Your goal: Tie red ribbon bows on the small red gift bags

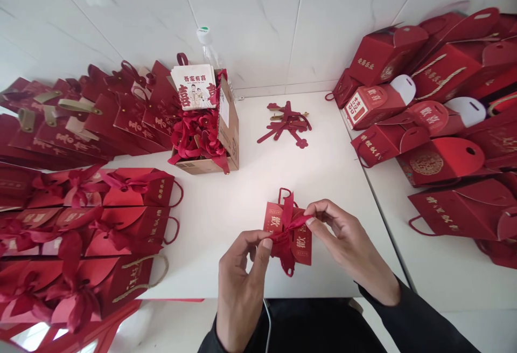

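Note:
A small red gift box with gold characters lies on the white table in front of me, its cord handles showing at the far and near ends. Across its top a red ribbon is gathered into a knot or bow. My left hand pinches the ribbon at the left of the knot between thumb and fingertips. On the other side, my right hand pinches the ribbon's right part, which is drawn out from the middle. Whether the knot is tight I cannot tell.
Behind the box lies a pile of dark red straps. A cardboard box holds red ribbons and printed cards, with a plastic bottle behind. Ribboned boxes and red bags line the left; more gift boxes crowd the right.

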`<state>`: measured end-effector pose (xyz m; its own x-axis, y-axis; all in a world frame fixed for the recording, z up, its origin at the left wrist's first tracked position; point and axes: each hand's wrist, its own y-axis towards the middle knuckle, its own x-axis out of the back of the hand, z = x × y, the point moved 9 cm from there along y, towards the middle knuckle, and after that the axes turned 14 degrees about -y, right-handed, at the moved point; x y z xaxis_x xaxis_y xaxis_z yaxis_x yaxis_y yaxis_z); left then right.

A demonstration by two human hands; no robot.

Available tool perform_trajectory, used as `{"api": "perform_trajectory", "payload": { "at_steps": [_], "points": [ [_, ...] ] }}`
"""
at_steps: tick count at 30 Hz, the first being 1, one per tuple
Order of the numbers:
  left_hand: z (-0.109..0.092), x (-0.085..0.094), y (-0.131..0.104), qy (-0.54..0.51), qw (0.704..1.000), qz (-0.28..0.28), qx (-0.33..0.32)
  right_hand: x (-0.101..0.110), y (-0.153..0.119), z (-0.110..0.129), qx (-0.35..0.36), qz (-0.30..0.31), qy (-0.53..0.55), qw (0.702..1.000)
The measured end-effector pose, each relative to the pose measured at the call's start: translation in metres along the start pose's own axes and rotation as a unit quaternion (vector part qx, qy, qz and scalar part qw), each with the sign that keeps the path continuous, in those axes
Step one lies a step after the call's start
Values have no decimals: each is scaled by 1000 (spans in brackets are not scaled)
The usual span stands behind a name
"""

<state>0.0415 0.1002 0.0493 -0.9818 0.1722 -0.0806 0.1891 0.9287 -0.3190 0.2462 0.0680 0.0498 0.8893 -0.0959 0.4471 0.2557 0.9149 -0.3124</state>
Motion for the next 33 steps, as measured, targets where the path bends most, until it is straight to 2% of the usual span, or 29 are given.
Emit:
{"api": "perform_trajectory", "payload": {
  "at_steps": [3,8,13,17,20,24,27,31,33],
  "points": [
    [2,-5,3,-87,995,10,48,1,-1,-1,-5,-8,-6,1000],
    [5,-15,7,-229,968,39,99,1,-4,-4,-19,-9,-17,1000],
    [11,-20,6,-220,966,65,117,1,-6,-5,-23,-19,-27,999],
    [5,-17,4,-75,992,75,69,2,-6,-3,-24,-21,-33,999],
    [-9,-10,3,69,997,36,-12,3,-5,-3,-22,-24,-40,999],
    [-23,-9,2,151,983,-16,-100,2,-6,-2,-21,-23,-45,998],
    [-27,-11,0,182,973,-30,-141,2,-7,-1,-20,-24,-50,998],
    [-36,-15,-6,242,944,-51,-218,1,-8,1,-21,-23,-57,998],
    [-38,-15,-7,249,939,-56,-231,1,-8,1,-23,-22,-60,998]
  ]
}}
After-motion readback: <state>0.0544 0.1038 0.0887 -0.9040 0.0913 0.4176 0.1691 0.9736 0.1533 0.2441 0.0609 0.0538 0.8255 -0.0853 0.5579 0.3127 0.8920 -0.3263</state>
